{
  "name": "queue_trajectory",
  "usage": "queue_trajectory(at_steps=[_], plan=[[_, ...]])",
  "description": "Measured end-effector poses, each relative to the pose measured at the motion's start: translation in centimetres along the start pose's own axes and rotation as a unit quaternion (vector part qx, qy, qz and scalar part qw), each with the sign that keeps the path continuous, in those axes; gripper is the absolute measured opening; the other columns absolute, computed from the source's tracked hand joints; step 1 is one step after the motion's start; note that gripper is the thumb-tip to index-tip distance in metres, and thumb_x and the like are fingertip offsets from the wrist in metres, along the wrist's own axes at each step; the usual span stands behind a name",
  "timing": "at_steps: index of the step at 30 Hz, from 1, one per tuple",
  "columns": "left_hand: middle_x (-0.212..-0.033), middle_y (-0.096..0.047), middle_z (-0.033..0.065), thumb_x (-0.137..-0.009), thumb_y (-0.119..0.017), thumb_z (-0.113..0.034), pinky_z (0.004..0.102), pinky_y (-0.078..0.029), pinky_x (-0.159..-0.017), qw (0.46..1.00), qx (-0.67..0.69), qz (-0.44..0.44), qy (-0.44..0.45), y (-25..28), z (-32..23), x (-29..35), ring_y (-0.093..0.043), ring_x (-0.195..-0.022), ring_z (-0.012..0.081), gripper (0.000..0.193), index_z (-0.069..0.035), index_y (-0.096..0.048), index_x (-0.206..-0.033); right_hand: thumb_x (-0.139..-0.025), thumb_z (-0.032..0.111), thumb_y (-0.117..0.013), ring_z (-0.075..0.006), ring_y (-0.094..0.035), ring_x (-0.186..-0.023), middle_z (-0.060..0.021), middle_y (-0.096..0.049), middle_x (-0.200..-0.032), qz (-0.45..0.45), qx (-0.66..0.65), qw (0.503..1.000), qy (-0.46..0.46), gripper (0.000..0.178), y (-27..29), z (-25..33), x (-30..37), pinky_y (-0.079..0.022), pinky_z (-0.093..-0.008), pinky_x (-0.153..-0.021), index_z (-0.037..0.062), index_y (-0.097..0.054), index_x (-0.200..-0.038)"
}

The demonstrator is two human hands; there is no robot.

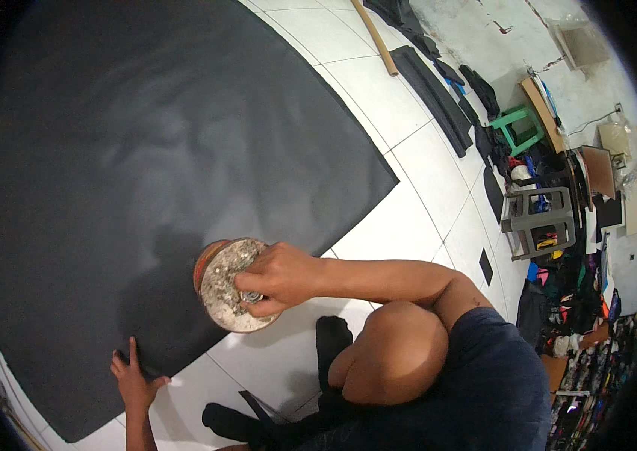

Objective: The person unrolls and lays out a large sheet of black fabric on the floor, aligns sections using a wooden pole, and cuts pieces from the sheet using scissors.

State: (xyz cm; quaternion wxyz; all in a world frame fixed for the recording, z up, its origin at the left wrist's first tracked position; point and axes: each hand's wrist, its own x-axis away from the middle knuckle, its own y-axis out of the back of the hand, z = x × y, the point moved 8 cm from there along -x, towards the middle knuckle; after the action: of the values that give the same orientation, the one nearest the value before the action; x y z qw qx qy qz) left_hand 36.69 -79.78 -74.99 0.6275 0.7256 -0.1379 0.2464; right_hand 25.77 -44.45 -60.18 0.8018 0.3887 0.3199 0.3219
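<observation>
apparently a tub [222,295], gripped, crusted, contents unclear, dark sheet [123,150]

one wide camera looks from up on the person's head, facing down across the black sheet [108,165] and tiled floor [416,199]. it's near enough to take in the left hand [136,383], right hand [279,278] and knee [405,353]; the wall [514,56], farther off, slants in at upper right.

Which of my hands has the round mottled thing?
Your right hand grips the round mottled thing; your left hand is at the edge of the dark sheet.
</observation>
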Motion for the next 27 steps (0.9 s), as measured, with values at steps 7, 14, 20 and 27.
queue_trajectory(at_steps=[7, 14, 20, 27], plan=[[-0.145, -0.017, 0.0368, -0.046, -0.095, -0.032, 0.0558, -0.036, -0.102, 0.997, 0.022, 0.071, 0.021, -1.3, -1.8, -2.2, -0.025, -0.132, 0.0521, 0.131, -0.025, -0.018, -0.153, -0.075, 0.026, -0.066, -0.0268, -0.059, -0.053, -0.0077, -0.056, -0.059, 0.032, -0.034, 0.997, -0.067, 0.026, -1.5, -2.7, 0.5, -0.046, -0.0399, -0.047, 0.0086, -0.048, -0.08], [-0.136, -0.028, 0.0429, -0.065, -0.085, -0.04, 0.0572, -0.036, -0.102, 0.991, -0.005, 0.129, -0.044, 3.2, -1.5, -3.7, -0.036, -0.126, 0.0544, 0.105, -0.011, -0.028, -0.149, -0.078, 0.028, -0.064, -0.0297, -0.066, -0.067, -0.011, -0.065, -0.074, 0.241, -0.057, 0.956, -0.16, 0.04, -2.5, -2.6, -1.8, -0.053, -0.0425, -0.058, 0.0084, -0.055, -0.112], [-0.118, -0.06, 0.0143, -0.092, -0.062, -0.027, 0.0351, -0.044, -0.095, 0.892, 0.398, 0.187, -0.109, 21.9, -24.1, 2.7, -0.058, -0.108, 0.0232, 0.044, 0.0, -0.055, -0.127, -0.087, 0.034, -0.058, -0.0361, -0.062, -0.099, -0.0186, -0.064, -0.101, 0.237, -0.141, 0.859, -0.432, 0.054, 10.5, 1.7, 3.9, -0.049, -0.0485, -0.085, 0.0153, -0.043, -0.136], [-0.108, -0.066, 0.016, -0.086, -0.066, -0.045, 0.0354, -0.049, -0.09, 0.894, 0.29, 0.309, -0.148, 30.9, -31.5, 19.0, -0.064, -0.101, 0.0271, 0.059, -0.004, -0.055, -0.127, -0.092, 0.048, -0.051, -0.036, -0.05, -0.123, -0.0165, -0.055, -0.133, 0.118, -0.186, 0.629, -0.745, 0.058, 27.4, 17.0, 29.2, -0.041, -0.0425, -0.104, 0.0066, -0.052, -0.133]])
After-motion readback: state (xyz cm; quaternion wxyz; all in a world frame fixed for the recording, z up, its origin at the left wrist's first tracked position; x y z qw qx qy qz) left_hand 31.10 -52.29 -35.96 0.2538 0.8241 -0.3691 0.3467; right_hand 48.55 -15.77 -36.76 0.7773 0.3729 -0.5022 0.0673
